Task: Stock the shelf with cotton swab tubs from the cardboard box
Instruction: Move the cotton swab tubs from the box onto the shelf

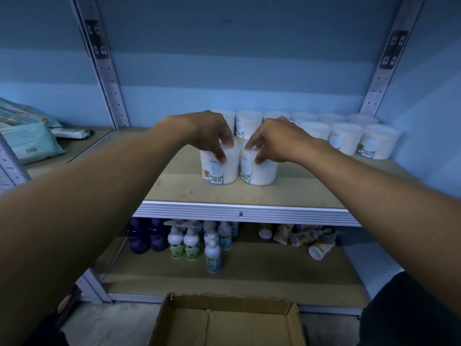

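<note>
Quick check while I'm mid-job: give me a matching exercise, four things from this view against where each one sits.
Things:
1. left hand
2. right hand
3. cardboard box
4. pump bottles

Places:
A. lower shelf
B. gripping the right front tub
C. floor, below the shelves
D. gripping the left front tub

Pairs: 1-D, 2-B, 3-C, 4-A

shelf board [249, 193]: matt pale wood, faintly scuffed | shelf front rail [249, 213]: ribbed grey metal, dull sheen | uprights [109, 78]: perforated grey metal | swab tubs [219, 168]: clear smooth plastic, paper labels | pump bottles [192, 243]: glossy plastic | cardboard box [224, 318]: matt brown corrugated card, rough torn rim | wipe packs [30, 141]: soft plastic film
</note>
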Tool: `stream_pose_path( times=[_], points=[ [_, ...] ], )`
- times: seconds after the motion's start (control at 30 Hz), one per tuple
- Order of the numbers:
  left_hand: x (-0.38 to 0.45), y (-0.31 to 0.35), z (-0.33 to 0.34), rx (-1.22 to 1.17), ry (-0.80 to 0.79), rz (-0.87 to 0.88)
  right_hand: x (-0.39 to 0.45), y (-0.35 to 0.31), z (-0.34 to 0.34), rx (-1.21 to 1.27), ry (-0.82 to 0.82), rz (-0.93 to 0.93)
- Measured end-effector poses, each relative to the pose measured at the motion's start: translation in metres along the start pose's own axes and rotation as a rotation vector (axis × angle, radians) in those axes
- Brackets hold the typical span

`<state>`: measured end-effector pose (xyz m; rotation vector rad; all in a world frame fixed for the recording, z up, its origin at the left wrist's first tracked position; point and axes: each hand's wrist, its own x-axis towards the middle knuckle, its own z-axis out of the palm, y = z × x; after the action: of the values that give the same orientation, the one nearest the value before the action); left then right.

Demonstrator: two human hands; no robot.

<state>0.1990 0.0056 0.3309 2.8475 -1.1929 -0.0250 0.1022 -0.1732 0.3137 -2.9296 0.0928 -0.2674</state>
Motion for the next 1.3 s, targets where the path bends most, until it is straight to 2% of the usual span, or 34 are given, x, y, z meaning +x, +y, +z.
stream_pose_path(
  times=[0.47,1.3],
  points=[
    [0.058,-0.031,0.003,-0.068,0.005,-0.074,0.070,0.013,0.011,0.018,-0.025,0.076],
    [0.130,-0.059,0.010,-0.023,0.065,-0.085,0.142,0.041,0.033,-0.024,0.088,-0.002]
  ],
)
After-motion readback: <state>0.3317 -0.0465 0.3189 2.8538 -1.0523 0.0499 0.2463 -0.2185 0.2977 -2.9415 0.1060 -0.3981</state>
